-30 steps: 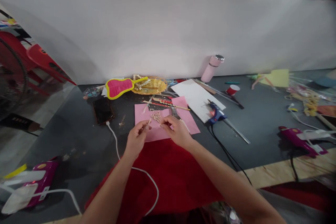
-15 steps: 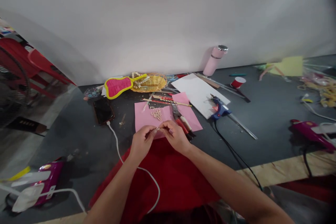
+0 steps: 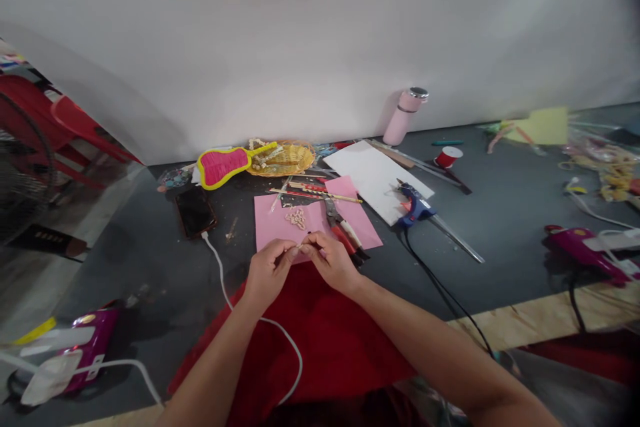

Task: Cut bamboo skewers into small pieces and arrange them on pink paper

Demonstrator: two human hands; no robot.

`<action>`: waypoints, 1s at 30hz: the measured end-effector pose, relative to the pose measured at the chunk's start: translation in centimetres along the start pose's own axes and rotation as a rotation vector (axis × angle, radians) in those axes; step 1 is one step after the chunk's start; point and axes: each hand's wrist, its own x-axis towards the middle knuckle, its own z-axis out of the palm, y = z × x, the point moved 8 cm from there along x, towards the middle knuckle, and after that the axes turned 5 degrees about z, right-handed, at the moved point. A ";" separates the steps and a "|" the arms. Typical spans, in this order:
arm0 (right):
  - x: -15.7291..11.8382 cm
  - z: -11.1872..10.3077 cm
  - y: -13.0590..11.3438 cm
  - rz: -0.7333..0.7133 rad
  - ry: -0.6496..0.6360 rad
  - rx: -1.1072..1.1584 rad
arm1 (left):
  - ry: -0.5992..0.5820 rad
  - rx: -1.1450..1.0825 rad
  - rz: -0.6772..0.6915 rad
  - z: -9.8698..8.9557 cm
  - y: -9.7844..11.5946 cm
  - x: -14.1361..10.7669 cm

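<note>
Right beside the right hand (image 3: 330, 261): pliers (image 3: 345, 237) with red on the handles, lying partly on a pink sheet (image 3: 270, 230). Across that sheet's far side, thin sticks (image 3: 320, 195) in a loose tangle. Farther right on the tabletop (image 3: 140, 247), a blue glue gun (image 3: 413, 207) over the corner of a white board (image 3: 370, 170), clear rod out behind, black cord down toward the near edge. Toward the left edge, a dark phone (image 3: 196, 212), its white cable (image 3: 221, 263) passing under the left forearm and onto red cloth (image 3: 320, 333) at the near edge.

By the far edge, a shallow yellow wicker basket (image 3: 300, 159), pale knobbly bits inside; over its left rim, the handle of a pink paddle shape (image 3: 225, 168), yellow-bordered and finely ribbed. Also there, a pink bottle (image 3: 400, 121), smooth, metal-topped.

On the pink sheet, a small heap of pale pieces (image 3: 295, 217). Left hand (image 3: 270, 268) and right hand fingertip to fingertip above its near side, both pinching one tiny pale piece (image 3: 300, 247), exact shape hidden.
</note>
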 end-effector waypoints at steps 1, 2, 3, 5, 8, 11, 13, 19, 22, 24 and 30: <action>-0.1 0.0 -0.1 -0.017 0.003 -0.014 | -0.006 0.002 0.004 0.1 0.1 0.0; -0.1 0.0 -0.2 -0.029 0.005 -0.024 | -0.010 0.000 0.005 0.1 0.1 0.0; -0.1 0.0 -0.3 -0.037 0.006 -0.032 | -0.011 -0.006 0.001 0.1 0.0 -0.1; -0.2 0.0 -0.3 -0.039 0.005 -0.036 | 0.001 -0.032 -0.015 0.1 -0.1 -0.1; -0.1 0.0 -0.3 -0.032 0.001 -0.020 | 0.016 -0.059 -0.027 0.0 -0.1 -0.1; -0.1 0.0 -0.4 -0.030 0.002 0.003 | 0.007 -0.028 -0.011 0.1 0.1 -0.1; -0.1 0.0 -0.4 -0.023 0.000 0.017 | -0.003 0.001 0.004 0.2 0.2 -0.2; -0.3 0.1 -0.3 0.024 -0.007 0.073 | -0.019 0.023 0.002 0.3 0.2 -0.3; -0.4 0.2 0.0 0.050 -0.031 0.107 | -0.018 0.025 -0.006 0.3 0.1 -0.3; -0.4 0.3 0.2 0.066 -0.038 0.129 | -0.019 0.043 0.002 0.3 0.1 -0.3; -0.5 0.7 1.1 0.127 -0.054 0.202 | -0.017 0.078 0.034 0.3 -0.1 -0.4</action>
